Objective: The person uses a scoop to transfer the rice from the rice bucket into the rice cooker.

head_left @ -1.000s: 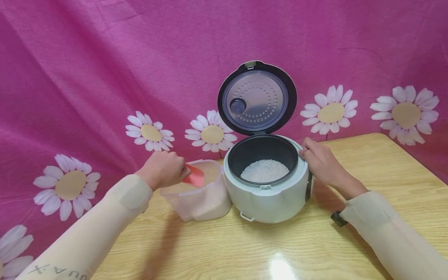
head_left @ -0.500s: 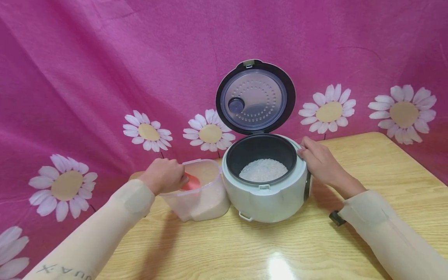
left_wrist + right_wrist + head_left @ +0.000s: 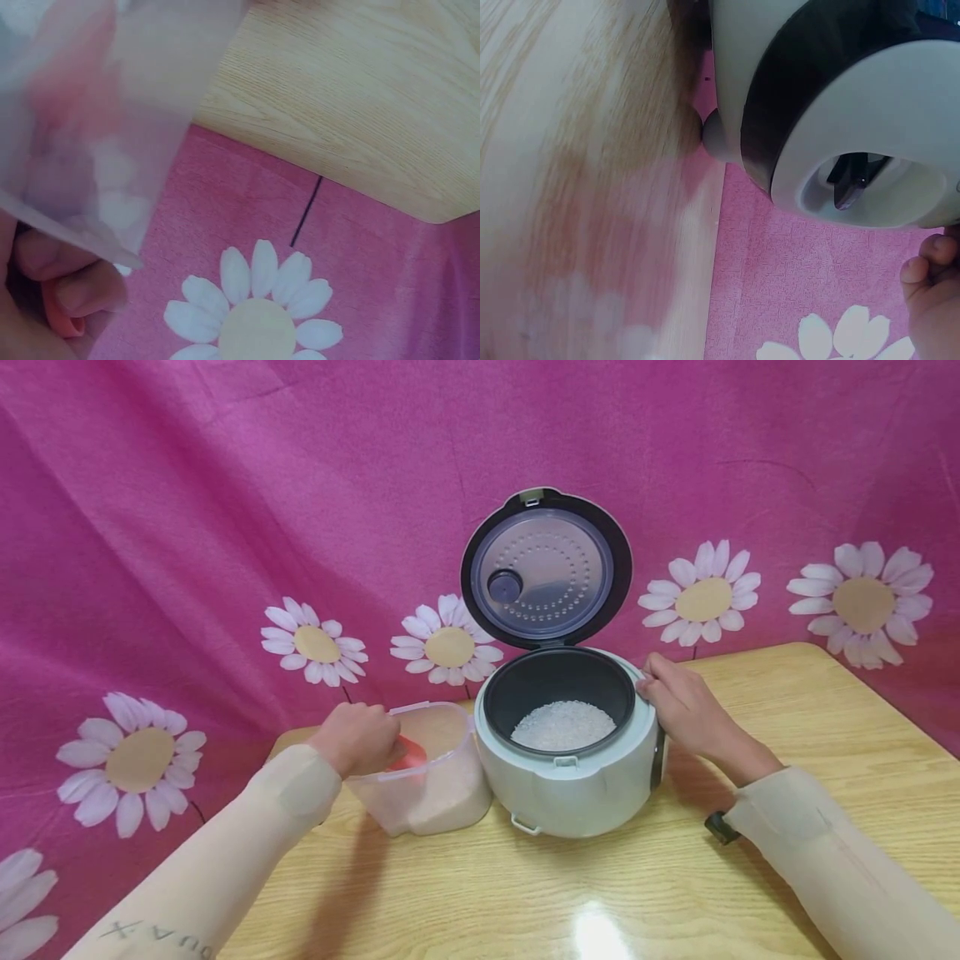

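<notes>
Backdrop cloth [image 3: 337,485]: magenta, printed with white daisies [image 3: 448,647], hanging behind your workspace.
Tabletop [image 3: 480,893]: light wood grain, with a bright reflection near the front edge of your head view.
Left hand [image 3: 358,739]: your fingers are curled round the handle of the red scoop [image 3: 408,753].
Scoop position: inside the mouth of the translucent container [image 3: 453,789]; your left wrist view shows its red blurred through the wall.
Container: stands just left of the rice cooker [image 3: 566,802], with pale contents showing through its side.
Right hand [image 3: 686,706]: you grip the cooker's upper right edge, thumb at the rim.
Cooker: upright on the wood, its lid [image 3: 551,572] raised at the back.
Inner pot [image 3: 551,672]: dark, with white rice [image 3: 564,725] heaped on the bottom.
Sleeves [image 3: 225,852]: pale on both your arms, dark lettering on the left one.
</notes>
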A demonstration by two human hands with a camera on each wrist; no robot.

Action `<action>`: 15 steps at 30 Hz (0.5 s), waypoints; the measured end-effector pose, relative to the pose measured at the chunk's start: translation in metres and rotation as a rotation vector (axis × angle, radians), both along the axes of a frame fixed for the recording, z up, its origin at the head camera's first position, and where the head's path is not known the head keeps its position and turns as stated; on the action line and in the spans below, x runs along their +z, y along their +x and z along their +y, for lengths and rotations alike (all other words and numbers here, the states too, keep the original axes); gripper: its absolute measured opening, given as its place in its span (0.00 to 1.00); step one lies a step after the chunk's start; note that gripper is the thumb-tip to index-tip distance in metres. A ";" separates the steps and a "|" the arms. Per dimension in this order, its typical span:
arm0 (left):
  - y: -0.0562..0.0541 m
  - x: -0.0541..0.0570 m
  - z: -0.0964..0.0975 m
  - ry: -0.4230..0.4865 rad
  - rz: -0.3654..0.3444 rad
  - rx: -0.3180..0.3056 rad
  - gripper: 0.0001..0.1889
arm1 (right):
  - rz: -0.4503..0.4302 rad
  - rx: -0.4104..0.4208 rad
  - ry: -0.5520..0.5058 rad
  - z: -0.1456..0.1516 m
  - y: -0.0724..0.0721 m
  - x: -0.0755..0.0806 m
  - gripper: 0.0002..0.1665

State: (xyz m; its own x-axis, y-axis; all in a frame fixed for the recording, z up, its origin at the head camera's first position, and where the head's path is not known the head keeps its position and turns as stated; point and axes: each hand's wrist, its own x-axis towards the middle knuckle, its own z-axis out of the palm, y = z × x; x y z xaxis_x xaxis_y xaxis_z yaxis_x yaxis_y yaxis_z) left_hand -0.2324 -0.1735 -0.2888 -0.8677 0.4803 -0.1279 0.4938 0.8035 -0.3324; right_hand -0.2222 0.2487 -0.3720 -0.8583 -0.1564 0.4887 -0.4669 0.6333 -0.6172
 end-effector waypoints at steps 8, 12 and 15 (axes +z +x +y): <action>-0.001 -0.001 0.010 -0.073 -0.094 0.091 0.14 | -0.003 0.010 -0.009 -0.001 0.002 0.001 0.09; 0.001 -0.003 0.015 -0.100 -0.121 0.109 0.09 | -0.009 0.007 -0.006 -0.002 0.001 0.000 0.09; 0.001 -0.006 0.017 -0.125 -0.158 0.149 0.07 | -0.020 0.005 -0.005 -0.003 0.002 0.000 0.09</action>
State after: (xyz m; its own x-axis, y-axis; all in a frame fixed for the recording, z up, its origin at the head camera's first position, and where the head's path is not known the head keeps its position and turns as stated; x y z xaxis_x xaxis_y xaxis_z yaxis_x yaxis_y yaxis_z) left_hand -0.2316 -0.1560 -0.2948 -0.8925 0.3206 -0.3174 0.4265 0.8290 -0.3617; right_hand -0.2206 0.2454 -0.3722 -0.8670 -0.1579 0.4727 -0.4576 0.6277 -0.6297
